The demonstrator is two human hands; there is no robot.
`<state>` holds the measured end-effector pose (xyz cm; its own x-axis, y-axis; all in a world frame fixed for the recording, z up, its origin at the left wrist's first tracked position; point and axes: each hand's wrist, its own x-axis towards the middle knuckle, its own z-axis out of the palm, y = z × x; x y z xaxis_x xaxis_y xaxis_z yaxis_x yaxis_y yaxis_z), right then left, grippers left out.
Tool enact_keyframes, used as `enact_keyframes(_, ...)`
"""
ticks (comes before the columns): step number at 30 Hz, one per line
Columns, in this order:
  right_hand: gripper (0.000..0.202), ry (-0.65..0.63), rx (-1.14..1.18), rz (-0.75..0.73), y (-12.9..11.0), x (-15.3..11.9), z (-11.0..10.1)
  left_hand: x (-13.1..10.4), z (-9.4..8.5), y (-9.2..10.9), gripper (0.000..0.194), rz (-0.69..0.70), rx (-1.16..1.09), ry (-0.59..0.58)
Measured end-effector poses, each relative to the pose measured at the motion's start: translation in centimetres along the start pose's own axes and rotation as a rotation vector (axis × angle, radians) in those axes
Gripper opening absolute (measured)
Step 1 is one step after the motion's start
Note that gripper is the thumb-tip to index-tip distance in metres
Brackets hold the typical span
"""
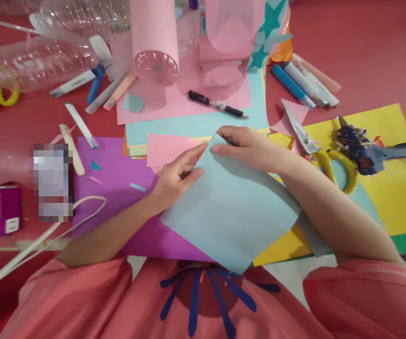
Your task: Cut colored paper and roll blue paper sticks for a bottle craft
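A light blue sheet of paper [231, 202] is held up in front of my chest, its top corner pointing away from me. My left hand [178, 176] grips its upper left edge, thumb on the near face and fingers behind. At the top corner, my right hand [243, 146] pinches the sheet between thumb and fingers. Beyond the hands a black pen [217, 104] lies on pink and blue paper. Scissors with yellow handles [333, 169] rest to the right of my right forearm. A pink paper piece [169, 149] lies just past my left hand.
Clear plastic bottles [40, 61] and a pink-wrapped bottle [154, 33] stand or lie at the back. Markers [304, 84] lie at the right. A blue glue gun [369, 150] rests on yellow paper [386, 202]. Purple paper [104, 188], a blurred phone [52, 183] and white cable [29, 259] are left.
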<state>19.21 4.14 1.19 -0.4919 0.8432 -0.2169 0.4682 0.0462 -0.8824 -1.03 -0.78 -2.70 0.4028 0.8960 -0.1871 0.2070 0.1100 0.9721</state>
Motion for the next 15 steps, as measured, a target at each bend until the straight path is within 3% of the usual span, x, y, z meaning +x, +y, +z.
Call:
enact_keyframes(7, 0.019, 0.051, 0.205, 0.058, 0.34, -0.08, 0.05, 0.04, 0.05, -0.15, 0.056, 0.018, -0.061, -0.014)
enact_keyframes(15, 0.02, 0.103, 0.228, 0.061, 0.31, -0.06, -0.08, 0.08, 0.06, -0.08, 0.058, 0.011, -0.069, -0.027)
